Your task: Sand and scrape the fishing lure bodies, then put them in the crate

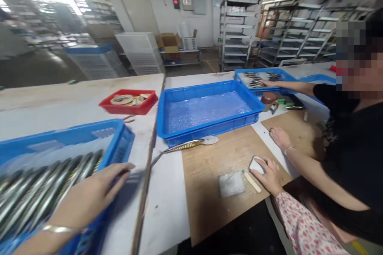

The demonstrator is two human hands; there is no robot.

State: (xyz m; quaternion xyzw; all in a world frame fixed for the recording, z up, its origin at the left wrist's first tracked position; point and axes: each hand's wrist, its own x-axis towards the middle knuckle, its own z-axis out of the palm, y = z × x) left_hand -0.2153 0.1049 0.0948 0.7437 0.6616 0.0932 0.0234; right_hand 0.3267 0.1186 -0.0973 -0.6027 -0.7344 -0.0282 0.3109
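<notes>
My left hand [86, 193], with a bracelet at the wrist, is closed over the near right side of a blue crate [127, 139]. Rows of shiny, dark-backed fishing lures [56, 179] lie in that crate. On a cardboard sheet [206, 211], my right hand [271, 175] has its fingers around a white block [256, 164] with a dark edge. Beside it are a short pale stick [252, 181] and a square whitish pad [231, 184]. A long gold-and-dark lure with a clear bill [191, 144] lies at the cardboard's far edge.
A blue tray [209, 120] lined with translucent sheeting stands beyond the cardboard. A red tray [128, 107] holds tape rings. At right, a co-worker [344, 139] reaches into another blue tray [289, 75] with lures. A brown mug [268, 101] stands nearby.
</notes>
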